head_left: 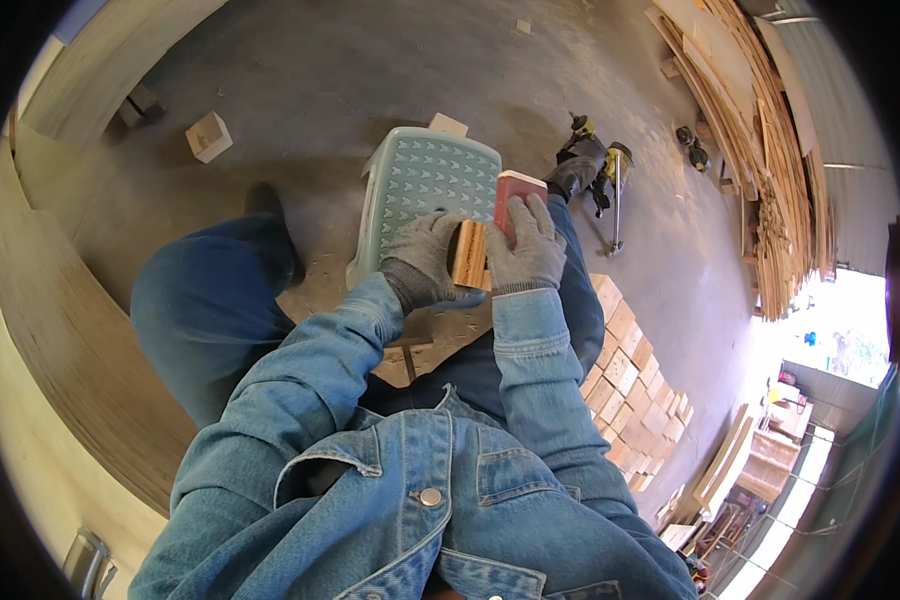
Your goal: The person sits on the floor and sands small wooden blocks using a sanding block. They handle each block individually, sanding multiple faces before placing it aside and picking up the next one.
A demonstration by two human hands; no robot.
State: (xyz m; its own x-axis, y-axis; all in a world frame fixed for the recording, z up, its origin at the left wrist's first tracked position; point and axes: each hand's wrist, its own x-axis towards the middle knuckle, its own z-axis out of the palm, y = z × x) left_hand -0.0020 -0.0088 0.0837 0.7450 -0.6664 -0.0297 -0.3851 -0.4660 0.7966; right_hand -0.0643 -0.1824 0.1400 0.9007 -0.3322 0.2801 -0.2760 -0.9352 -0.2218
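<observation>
In a grey knitted glove, my left hand grips a small wooden block with dark-striped side grain, its fingers wrapped round the far side. My right hand, gloved the same way, is closed on a reddish sanding block with a pale edge. That sanding block points away from me, tilted, just right of the wooden block. Both hands are close together over the near right part of a pale green plastic stool. Whether the sanding block touches the wood cannot be made out.
Many pale wooden blocks are laid out on the floor to my right. Yellow-black power tools lie beyond my right foot. Long boards are stacked along the right wall. A loose wooden block sits at the far left.
</observation>
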